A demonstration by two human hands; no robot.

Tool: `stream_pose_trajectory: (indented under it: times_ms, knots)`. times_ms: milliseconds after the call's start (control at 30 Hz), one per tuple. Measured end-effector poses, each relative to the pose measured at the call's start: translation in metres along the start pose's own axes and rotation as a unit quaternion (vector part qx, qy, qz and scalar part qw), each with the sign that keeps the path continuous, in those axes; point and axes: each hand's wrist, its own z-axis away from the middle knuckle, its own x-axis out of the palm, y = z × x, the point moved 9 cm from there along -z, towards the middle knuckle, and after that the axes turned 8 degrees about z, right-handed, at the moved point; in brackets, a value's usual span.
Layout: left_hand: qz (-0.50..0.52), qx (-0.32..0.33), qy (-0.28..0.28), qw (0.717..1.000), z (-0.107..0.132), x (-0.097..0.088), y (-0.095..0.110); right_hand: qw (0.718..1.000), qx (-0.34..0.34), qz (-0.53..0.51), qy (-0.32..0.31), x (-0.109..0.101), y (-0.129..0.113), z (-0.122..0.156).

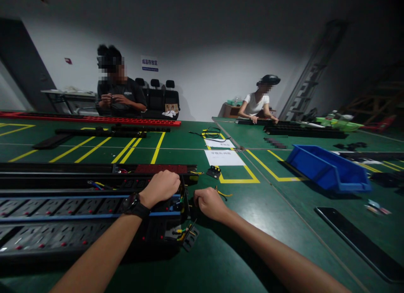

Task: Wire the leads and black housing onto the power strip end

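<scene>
- At the near left of the green workbench (243, 211), two black socket strips lie side by side, the blue-edged strip (78, 205) beyond the nearer strip (72, 235), both running out past the view's left edge.
- Their long socket rows look filled and seated, so I judge the bodies largely made up; what seems left is the right-hand ends.
- On the nearer strip, a slotted end plate (190, 239) hangs askew off the end, yellow-green wires (179, 231) showing beside it; that end looks unfinished.
- The blue-edged strip's end is where both hands meet, with dark parts and bits of wiring between them; whether its end piece is fixed I can't tell from here.
- Behind, a dark-red-topped strip (162, 169) has yellow wires (197, 173) poking from its end, and a small black end piece (213, 171) lies apart on the bench, so that one also appears open.
- The left hand (161, 187) lies palm down over the strip end, a black watch (134, 204) at its wrist; its fingers curl over the far side, and what they pinch is hidden.
- The right hand (210, 203) comes in from the lower right, knuckles bent into a loose fist just beside that end; I can't tell whether it grips anything.
</scene>
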Motion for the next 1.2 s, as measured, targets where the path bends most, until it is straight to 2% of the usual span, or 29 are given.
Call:
stream_pose_trajectory:
  times_ms: [1200]
  knots:
    - [0.000,0.002,-0.017,1.000,0.0030,-0.0039,0.0055,1.000,0.002,0.018,-0.012,0.0007,-0.0010,0.0007]
